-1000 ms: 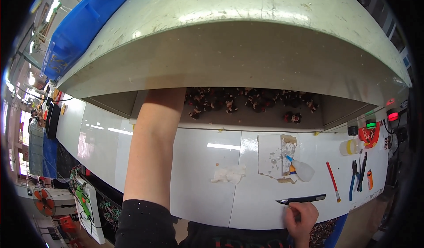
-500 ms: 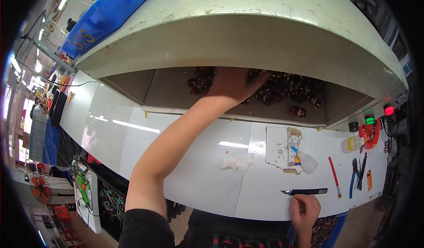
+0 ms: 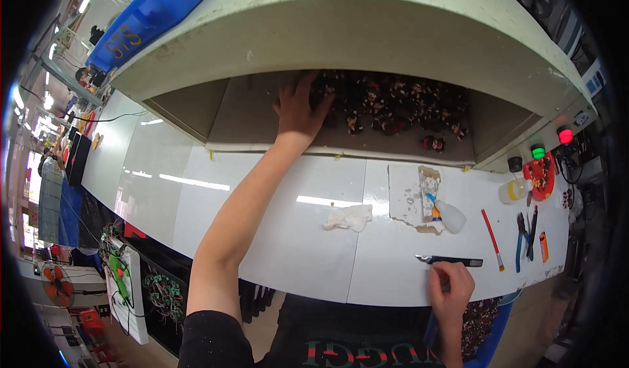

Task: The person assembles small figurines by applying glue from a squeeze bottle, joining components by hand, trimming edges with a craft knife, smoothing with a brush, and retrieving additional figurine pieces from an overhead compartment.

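Observation:
My left hand (image 3: 300,111) reaches into the wide opening of a pale metal cabinet (image 3: 314,37). Its fingers are spread at the left edge of a pile of small dark figures (image 3: 393,103) with red and cream parts; some fingertips are hidden by the cabinet's edge. A single figure (image 3: 434,143) lies apart at the front right of the cabinet floor. Low on the right, my right hand (image 3: 452,286) rests with fingers loosely curled and nothing visible in them. Just beyond its knuckles lies a black craft knife (image 3: 452,260) on the white table (image 3: 282,250).
A crumpled white tissue (image 3: 348,217), a worn white board (image 3: 406,201) and a squeeze bottle (image 3: 451,217) are on the table. Farther right lie a red brush (image 3: 493,240), pliers (image 3: 522,240) and an orange lighter (image 3: 544,247). A blue bin (image 3: 501,332) of small parts stands below the table's edge.
My left hand has moved left within the cabinet, from over the pile to its left edge, and its fingers show spread. The view has shifted slightly. My right hand stays by the knife.

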A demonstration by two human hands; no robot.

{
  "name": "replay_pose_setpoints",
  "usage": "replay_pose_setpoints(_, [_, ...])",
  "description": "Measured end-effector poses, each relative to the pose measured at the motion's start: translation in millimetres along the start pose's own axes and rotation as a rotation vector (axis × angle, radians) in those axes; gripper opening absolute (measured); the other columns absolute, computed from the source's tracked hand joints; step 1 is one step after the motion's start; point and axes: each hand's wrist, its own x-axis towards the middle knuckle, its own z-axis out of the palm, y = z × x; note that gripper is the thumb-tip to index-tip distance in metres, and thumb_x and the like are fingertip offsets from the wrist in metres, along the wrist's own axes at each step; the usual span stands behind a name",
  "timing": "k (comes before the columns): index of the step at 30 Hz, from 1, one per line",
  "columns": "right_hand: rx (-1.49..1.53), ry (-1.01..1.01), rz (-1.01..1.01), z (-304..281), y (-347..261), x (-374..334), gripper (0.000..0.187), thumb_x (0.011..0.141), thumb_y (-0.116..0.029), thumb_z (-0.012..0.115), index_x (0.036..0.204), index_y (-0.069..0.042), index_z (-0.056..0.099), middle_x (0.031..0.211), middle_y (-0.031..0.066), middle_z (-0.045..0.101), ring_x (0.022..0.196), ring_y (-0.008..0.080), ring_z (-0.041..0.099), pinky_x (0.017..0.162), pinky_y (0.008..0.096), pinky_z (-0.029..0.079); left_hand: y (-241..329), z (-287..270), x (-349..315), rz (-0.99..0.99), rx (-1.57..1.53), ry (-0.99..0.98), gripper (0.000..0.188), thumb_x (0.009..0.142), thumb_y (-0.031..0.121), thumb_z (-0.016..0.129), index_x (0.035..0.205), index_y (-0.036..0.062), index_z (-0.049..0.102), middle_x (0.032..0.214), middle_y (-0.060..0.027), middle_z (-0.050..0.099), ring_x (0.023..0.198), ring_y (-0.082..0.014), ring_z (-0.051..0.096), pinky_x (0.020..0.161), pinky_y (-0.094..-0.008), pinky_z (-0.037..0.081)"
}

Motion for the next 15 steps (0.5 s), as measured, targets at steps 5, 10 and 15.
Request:
replay_pose_setpoints(5, [0.015,-0.015,0.019,-1.4,-2.1,-5.8,0.01,0.073,-0.002,0.069,0.081,-0.003,0.063,0.068,0.0071,0.06,0.054,0.0206,0.056,0.049,0.0302,0.044,-1.7,4.6,5.7,0.293,0.144,0.082,0.04,0.086,0.022,0.063,0.125,0.0189,0.055,0.113,-0.0089,0.055,0.11,-0.0306,0.048,0.101,-0.0476,0.031])
replay_pose_setpoints(10, [0.024,0.025,-0.001,-2.4,-0.2,-12.5,0.01,0.074,-0.001,0.07,0.081,-0.002,0.063,0.068,0.0068,0.059,0.054,0.0198,0.056,0.049,0.029,0.044,1.5,-2.0,-4.2,0.265,0.255,0.05,0.033,0.088,0.022,0.06,0.121,0.0198,0.056,0.111,-0.0078,0.057,0.11,-0.028,0.049,0.104,-0.0507,0.028])
replay_pose_setpoints(15, [0.051,0.038,0.002,-6.9,-3.2,-18.6,0.009,0.075,-0.001,0.069,0.081,-0.002,0.064,0.068,0.0065,0.059,0.053,0.0174,0.056,0.049,0.0271,0.045,8.2,-17.5,-5.1,0.217,0.387,-0.055,0.029,0.091,0.028,0.057,0.119,0.0196,0.057,0.111,-0.0081,0.061,0.11,-0.0263,0.054,0.106,-0.048,0.03])
